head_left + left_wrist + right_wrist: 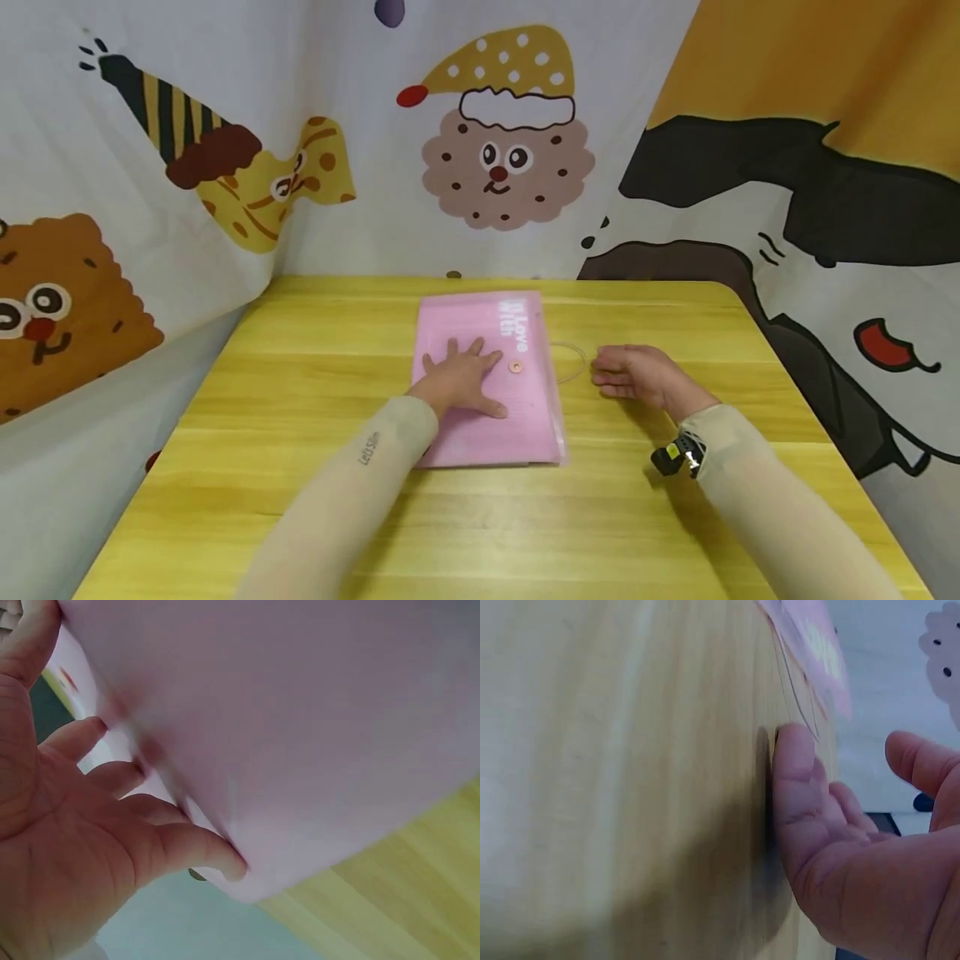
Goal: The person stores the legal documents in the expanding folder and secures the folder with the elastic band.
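A pink document folder (465,433) with a printed "with Love" and a small round button (515,367) lies on the table. My left hand (465,379) rests on its front with fingers spread. From the palm side, in the left wrist view, the fingertips of this hand (82,810) meet the pink surface (300,735). A thin string (581,354) loops out from the folder's right side. Just right of that loop, my right hand (633,372) is turned on its side by the tabletop, its fingers loosely bent and holding nothing. The right wrist view shows the string (795,694) beyond the fingertips.
The yellow wood-grain table (300,367) has its far edge against a hanging cloth (337,50) printed with cartoon snacks. More of this cloth hangs along both sides. A small black camera (671,457) is strapped to the right wrist.
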Demonstrator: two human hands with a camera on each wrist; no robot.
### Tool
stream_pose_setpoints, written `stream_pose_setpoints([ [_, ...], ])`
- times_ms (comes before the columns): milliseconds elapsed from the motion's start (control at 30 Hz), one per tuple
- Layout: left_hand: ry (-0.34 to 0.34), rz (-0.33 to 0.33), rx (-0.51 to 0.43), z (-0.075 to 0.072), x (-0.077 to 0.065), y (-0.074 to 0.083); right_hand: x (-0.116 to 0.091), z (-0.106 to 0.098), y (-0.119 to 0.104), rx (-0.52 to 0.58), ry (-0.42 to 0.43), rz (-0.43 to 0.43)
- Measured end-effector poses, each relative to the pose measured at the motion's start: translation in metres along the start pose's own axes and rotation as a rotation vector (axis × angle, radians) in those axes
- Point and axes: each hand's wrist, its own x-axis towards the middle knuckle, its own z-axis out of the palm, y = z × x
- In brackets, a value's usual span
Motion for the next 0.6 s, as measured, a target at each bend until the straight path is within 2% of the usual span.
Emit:
stream_pose_setpoints([
  [267,-0.003,-0.055,-0.014,-0.002,0.000,0.014,0.031,-0.019,0.000,-0.027,-0.028,0.031],
  [400,0.004,-0.083,0.007,-0.002,-0.001,0.010,0.042,-0.017,0.001,-0.025,-0.037,0.041],
  [600,0.002,-0.073,0.003,-0.003,0.000,0.003,0.046,-0.013,0.003,-0.011,-0.026,0.030],
])
